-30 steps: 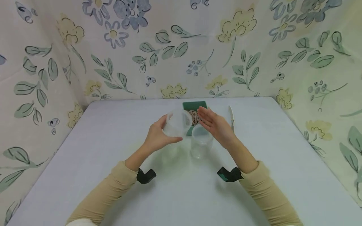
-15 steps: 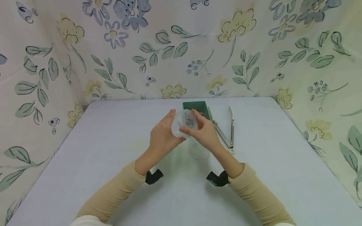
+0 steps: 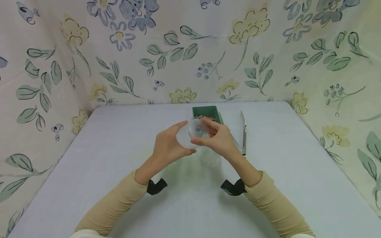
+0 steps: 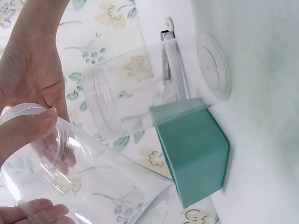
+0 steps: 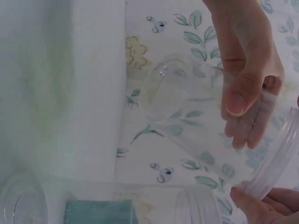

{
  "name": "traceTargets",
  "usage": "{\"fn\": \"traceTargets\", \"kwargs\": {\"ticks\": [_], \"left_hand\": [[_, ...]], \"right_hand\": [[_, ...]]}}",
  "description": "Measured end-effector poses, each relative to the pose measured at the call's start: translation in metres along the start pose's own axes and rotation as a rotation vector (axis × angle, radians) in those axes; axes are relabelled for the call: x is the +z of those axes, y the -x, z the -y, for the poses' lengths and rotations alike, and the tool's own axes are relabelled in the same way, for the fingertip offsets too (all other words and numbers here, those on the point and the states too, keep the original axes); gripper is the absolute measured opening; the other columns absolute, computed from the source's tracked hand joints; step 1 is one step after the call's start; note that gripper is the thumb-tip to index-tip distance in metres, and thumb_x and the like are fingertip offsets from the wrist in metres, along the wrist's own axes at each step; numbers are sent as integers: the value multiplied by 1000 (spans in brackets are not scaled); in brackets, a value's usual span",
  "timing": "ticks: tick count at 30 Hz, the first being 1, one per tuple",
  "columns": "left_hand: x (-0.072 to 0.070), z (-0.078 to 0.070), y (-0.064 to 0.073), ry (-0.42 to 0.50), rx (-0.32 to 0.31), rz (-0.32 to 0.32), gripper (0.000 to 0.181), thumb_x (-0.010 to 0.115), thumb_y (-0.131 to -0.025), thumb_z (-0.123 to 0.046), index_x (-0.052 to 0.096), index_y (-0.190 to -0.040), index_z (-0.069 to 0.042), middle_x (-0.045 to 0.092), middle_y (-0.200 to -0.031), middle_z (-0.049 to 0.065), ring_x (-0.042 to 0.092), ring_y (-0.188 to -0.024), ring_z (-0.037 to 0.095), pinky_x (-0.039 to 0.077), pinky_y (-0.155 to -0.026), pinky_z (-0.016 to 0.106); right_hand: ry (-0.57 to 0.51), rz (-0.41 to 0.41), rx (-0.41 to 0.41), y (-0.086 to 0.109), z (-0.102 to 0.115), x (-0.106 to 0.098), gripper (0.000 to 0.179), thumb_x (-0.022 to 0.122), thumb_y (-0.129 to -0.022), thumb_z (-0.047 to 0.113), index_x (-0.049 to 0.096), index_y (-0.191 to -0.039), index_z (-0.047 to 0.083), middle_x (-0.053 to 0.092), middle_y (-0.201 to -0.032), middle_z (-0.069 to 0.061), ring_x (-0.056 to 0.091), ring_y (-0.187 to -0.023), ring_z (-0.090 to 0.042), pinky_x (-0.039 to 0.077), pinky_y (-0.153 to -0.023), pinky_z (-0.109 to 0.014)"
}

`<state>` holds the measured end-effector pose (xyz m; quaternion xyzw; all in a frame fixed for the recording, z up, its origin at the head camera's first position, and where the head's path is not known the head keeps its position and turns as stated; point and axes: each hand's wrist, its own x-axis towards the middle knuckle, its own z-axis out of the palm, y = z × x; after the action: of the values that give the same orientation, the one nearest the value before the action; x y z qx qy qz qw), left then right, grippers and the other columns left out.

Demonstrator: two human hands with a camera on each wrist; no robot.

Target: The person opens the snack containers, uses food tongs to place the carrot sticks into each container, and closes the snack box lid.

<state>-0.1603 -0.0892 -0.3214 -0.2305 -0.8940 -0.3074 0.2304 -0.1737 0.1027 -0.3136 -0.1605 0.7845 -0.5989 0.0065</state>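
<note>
Both hands hold a clear plastic jar (image 3: 185,136) above the table, tilted with its threaded mouth towards my right hand. My left hand (image 3: 168,144) grips the jar's body, thumb low and fingers around the far side. At the mouth end, my right hand (image 3: 219,138) pinches the rim between thumb and fingers; the right wrist view shows its fingertips (image 5: 250,200) against the thick ridged rim. A second clear jar (image 4: 105,100) stands upright on the table just below and right of the held one, partly hidden by the right hand in the head view.
Behind the jars is a green box (image 3: 204,110) holding brown slender pieces. Metal tongs (image 3: 244,138) lie spread on the white table (image 3: 125,132), right of the box. A floral curtain (image 3: 166,66) hangs along the back and sides.
The right hand has come in from the right, from open beside the jar to pinching its rim. The held jar has shifted slightly right and lower.
</note>
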Motion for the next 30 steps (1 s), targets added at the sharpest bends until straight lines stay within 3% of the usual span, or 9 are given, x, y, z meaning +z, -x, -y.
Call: {"fn": "traceTargets", "kwargs": {"ticks": [4, 11, 14, 18, 20, 22, 25, 27, 30], "left_hand": [[1, 0, 2, 8, -27, 15, 83, 94, -55, -26, 61, -126, 2, 68, -117, 16, 67, -96, 31, 56, -74, 42], [1, 2, 3, 29, -38, 39, 82, 95, -54, -27, 63, -124, 1, 69, -113, 15, 68, -90, 31, 55, -72, 42], [0, 8, 3, 181, -75, 164, 81, 94, -56, -24, 62, -125, 2, 68, -115, 15, 67, -97, 31, 55, -81, 43], [-4, 20, 3, 553, -164, 439, 77, 92, -61, -12, 58, -129, 5, 65, -122, 15, 62, -112, 29, 50, -94, 47], [-7, 25, 4, 707, -161, 567, 75, 89, -64, -6, 56, -130, 5, 65, -122, 15, 62, -112, 29, 49, -94, 49], [-9, 28, 3, 827, -111, 685, 71, 88, -66, -4, 56, -129, 6, 65, -120, 15, 63, -108, 29, 50, -92, 51], [-11, 29, 1, 917, -30, 805, 72, 88, -68, -7, 53, -130, 8, 64, -121, 15, 63, -106, 28, 50, -91, 47], [-11, 28, 2, 929, -33, 802, 75, 88, -68, -8, 52, -131, 10, 62, -124, 17, 61, -109, 28, 50, -93, 45], [-12, 22, 3, 868, -150, 653, 79, 88, -68, -7, 50, -136, 7, 59, -131, 17, 57, -119, 30, 45, -101, 42]], "right_hand": [[10, 6, 5, 1, -2, -1, 84, 88, -71, 29, 50, -140, -1, 48, -144, -15, 50, -127, -31, 43, -102, -43], [20, 20, -17, 1, -5, -3, 79, 89, -71, 21, 53, -137, -2, 52, -140, -15, 52, -126, -31, 44, -102, -43], [62, 84, -96, 2, -6, -6, 77, 90, -69, 19, 56, -135, 0, 54, -139, -14, 52, -126, -29, 44, -101, -45], [76, 293, -292, 2, -6, -16, 74, 89, -68, 9, 57, -133, -2, 56, -136, -16, 53, -123, -29, 47, -98, -48], [38, 425, -386, 1, -3, -21, 74, 88, -67, 4, 55, -133, -5, 56, -135, -17, 53, -123, -28, 47, -97, -48], [-11, 556, -472, -1, -1, -25, 76, 88, -66, 1, 53, -133, -8, 55, -136, -19, 52, -124, -27, 46, -98, -50], [-33, 704, -561, -2, 4, -29, 81, 88, -70, 9, 47, -137, -9, 48, -143, -19, 45, -132, -26, 42, -103, -48], [-44, 737, -553, -2, 6, -31, 90, 87, -74, 22, 38, -142, -10, 38, -150, -20, 36, -139, -28, 36, -109, -47], [-66, 607, -391, 2, 10, -33, 101, 81, -78, 39, 27, -149, -8, 26, -156, -19, 23, -145, -29, 27, -114, -42]]}}
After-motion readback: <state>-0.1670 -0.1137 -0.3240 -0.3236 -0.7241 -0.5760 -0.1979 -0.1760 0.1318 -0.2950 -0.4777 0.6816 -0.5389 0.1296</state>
